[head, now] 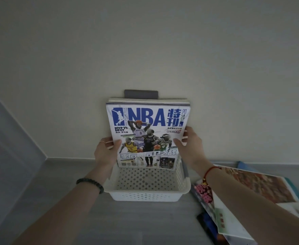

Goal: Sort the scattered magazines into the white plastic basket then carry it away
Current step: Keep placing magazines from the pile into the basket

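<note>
A stack of magazines, with a white and blue NBA cover on top, stands upright over the far part of the white plastic basket. My left hand grips the stack's left edge and my right hand grips its right edge. The basket is perforated, sits on the grey floor against the wall, and its near half shows a bare bottom. Whether the stack's lower edge touches the basket bottom is hidden by the cover.
Several loose magazines lie overlapping on the floor to the right of the basket. A pale wall rises right behind the basket, with a dark grey block on it above the stack. Grey floor stretches in front.
</note>
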### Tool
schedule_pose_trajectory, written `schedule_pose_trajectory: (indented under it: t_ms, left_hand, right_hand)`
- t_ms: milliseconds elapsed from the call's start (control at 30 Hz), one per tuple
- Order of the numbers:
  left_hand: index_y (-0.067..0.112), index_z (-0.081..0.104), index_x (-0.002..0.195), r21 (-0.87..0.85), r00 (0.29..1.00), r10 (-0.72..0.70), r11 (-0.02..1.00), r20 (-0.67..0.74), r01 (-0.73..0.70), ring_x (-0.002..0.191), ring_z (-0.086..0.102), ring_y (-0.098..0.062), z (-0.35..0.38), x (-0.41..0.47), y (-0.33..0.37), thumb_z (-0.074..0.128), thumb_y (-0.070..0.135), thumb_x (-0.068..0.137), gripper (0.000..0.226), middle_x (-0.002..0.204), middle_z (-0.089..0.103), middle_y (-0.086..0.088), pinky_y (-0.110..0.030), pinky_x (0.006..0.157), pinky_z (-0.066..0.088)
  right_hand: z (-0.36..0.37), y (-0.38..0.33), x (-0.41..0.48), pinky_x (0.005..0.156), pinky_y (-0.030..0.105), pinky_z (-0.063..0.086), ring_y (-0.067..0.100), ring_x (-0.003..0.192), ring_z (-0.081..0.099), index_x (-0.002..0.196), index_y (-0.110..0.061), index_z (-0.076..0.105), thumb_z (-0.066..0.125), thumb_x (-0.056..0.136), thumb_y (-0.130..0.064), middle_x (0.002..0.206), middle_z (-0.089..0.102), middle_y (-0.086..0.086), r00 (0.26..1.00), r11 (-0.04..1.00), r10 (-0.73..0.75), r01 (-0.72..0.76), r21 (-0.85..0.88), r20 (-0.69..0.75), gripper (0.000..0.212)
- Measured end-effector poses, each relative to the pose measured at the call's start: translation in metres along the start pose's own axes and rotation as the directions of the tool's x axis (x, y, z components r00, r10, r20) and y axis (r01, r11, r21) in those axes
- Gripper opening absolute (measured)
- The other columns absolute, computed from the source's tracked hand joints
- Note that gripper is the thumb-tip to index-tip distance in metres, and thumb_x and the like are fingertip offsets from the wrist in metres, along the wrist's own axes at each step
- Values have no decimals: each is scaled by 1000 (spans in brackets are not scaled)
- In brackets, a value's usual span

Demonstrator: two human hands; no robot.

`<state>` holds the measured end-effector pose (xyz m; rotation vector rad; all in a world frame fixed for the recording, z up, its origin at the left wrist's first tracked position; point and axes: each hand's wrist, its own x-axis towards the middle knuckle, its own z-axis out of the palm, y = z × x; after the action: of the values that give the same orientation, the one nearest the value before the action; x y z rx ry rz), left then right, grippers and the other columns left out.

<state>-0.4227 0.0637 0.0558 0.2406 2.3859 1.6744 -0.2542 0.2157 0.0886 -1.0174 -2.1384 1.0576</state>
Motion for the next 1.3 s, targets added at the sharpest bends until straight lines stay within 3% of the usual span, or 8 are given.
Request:
schedule_pose_trajectory:
  t_ms: [233,533,667,767,900,1067,1167,1300]
  left_hand:
    - [1,47,118,-138,997,-75,987,34,79,106,56,-32,-7,-42,5,62,24,82,45,123,56,-21,-45,93,48]
    - [13,53,95,-256,934,66,966,350,28,80,56,-19,47,-181,31,55,20,87,11,87,57,-4,-33,76,49]
    - [7,52,108,-204,895,49,978,443,47,77,57,-16,94,-241,26,55,21,87,26,86,58,-3,-29,71,50]
    - [6,54,108,-143,856,5,987,518,80,77,59,-12,130,-279,17,55,24,87,27,92,62,-5,-20,62,52]
    - [17,52,104,-84,778,-70,984,625,156,85,60,-13,174,-325,1,55,28,86,21,101,60,-4,-24,70,49]
    - [13,55,107,28,653,-197,965,731,260,81,58,-19,227,-380,-17,55,29,86,26,92,57,-6,-30,73,46]
    - [20,65,82,93,585,-227,964,779,250,78,55,-23,245,-409,-24,53,36,84,20,80,56,-9,-38,76,43]
    - [18,67,88,71,580,-242,951,777,301,82,56,-23,263,-426,-22,55,32,80,20,85,62,-15,-39,81,46]
  right_hand:
    - [-77,15,-22,65,21,44,15,87,56,131,-17,39,59,84,-11,120,52,6,998,999,39,-41,31,51,52]
    - [-232,99,-82,58,25,48,20,75,59,120,-18,50,66,76,-8,103,56,5,980,987,161,-162,-5,-117,48]
    - [-284,156,-116,68,32,54,25,80,58,119,-13,49,69,71,2,113,56,18,960,969,245,-244,23,-136,54]
    - [-314,197,-146,65,20,54,25,86,59,121,-15,47,70,70,4,121,52,18,940,945,326,-324,40,-104,59]
    - [-333,235,-189,94,47,46,31,112,54,118,-21,48,76,65,-11,121,56,10,918,914,397,-394,-97,8,61]
    - [-320,262,-237,110,44,22,19,136,20,142,-28,12,78,60,-40,151,16,-2,886,887,420,-356,-292,195,106]
    - [-296,274,-252,111,51,-4,17,136,-17,137,-37,-22,70,55,-62,145,-23,-8,857,834,408,-209,-511,315,125]
    - [-275,287,-256,108,56,-12,34,136,-23,140,-29,-20,52,57,-78,149,-28,11,887,760,372,-120,-639,275,120]
